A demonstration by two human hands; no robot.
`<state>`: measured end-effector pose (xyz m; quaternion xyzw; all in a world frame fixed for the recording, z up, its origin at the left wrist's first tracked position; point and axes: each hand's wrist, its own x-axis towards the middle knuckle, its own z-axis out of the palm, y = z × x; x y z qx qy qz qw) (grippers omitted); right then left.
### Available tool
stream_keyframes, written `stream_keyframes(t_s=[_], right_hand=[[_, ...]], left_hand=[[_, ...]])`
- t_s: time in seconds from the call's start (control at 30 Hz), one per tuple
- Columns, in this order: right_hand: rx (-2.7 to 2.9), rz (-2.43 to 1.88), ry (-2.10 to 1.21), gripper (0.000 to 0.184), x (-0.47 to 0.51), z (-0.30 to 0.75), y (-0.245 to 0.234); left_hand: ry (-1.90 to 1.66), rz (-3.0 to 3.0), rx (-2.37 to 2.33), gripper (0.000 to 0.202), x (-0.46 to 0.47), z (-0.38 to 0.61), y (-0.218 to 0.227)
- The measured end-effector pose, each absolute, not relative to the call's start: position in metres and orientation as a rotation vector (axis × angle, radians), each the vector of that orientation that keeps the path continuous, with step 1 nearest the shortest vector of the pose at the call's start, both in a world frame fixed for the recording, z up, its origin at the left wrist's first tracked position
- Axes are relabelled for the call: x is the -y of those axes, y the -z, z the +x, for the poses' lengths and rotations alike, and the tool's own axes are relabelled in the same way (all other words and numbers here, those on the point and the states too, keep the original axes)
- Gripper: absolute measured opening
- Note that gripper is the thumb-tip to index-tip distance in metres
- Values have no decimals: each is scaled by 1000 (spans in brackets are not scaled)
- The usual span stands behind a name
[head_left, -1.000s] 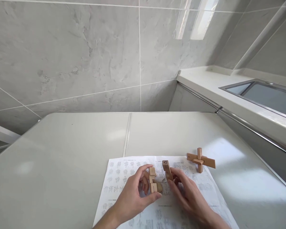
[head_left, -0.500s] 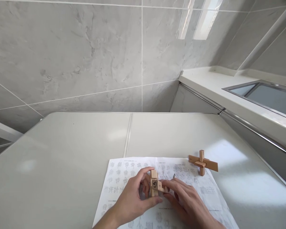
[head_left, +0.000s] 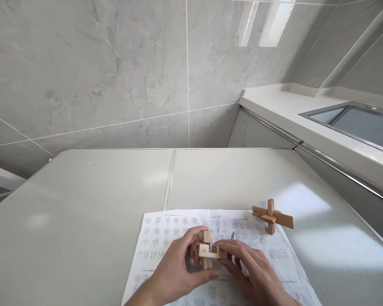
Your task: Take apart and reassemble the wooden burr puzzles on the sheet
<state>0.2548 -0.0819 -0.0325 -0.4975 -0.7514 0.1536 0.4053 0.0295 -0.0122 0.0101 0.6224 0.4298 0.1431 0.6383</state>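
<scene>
Between my hands is a small cluster of pale wooden puzzle pieces [head_left: 206, 237]. My left hand [head_left: 178, 267] grips the cluster's upright pieces, fingers behind and thumb along the lower front. Crossing them is a notched wooden puzzle piece [head_left: 211, 254], with dark marks on its left end. My right hand [head_left: 247, 263] pinches that notched piece at its right end. Beneath both hands lies a white paper sheet [head_left: 153, 255] printed with rows of small diagrams. A thin grey pointed object [head_left: 232, 235] shows just above my right hand; its kind is unclear.
An assembled cross-shaped wooden puzzle [head_left: 270, 217] stands at the sheet's upper right edge. The pale table [head_left: 92, 204] has a seam down its middle. Behind it rises a grey tiled wall [head_left: 130, 63]. At right is a white counter [head_left: 274, 104] with a sink [head_left: 354, 119].
The notched piece has turned so its side and notch now face me, and it sits across the upright pieces. Both hands stay in nearly the same place.
</scene>
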Motion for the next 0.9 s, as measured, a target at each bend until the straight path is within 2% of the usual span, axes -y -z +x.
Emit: stream_keyframes(t_s=[0.27, 0.9], right_hand=[[1922, -1213, -356, 22, 82, 254, 35], [1908, -1222, -290, 18, 80, 253, 27]], left_hand=[[-330, 1448, -971, 73, 12, 29, -18], [-339, 1413, -862, 82, 12, 24, -14]])
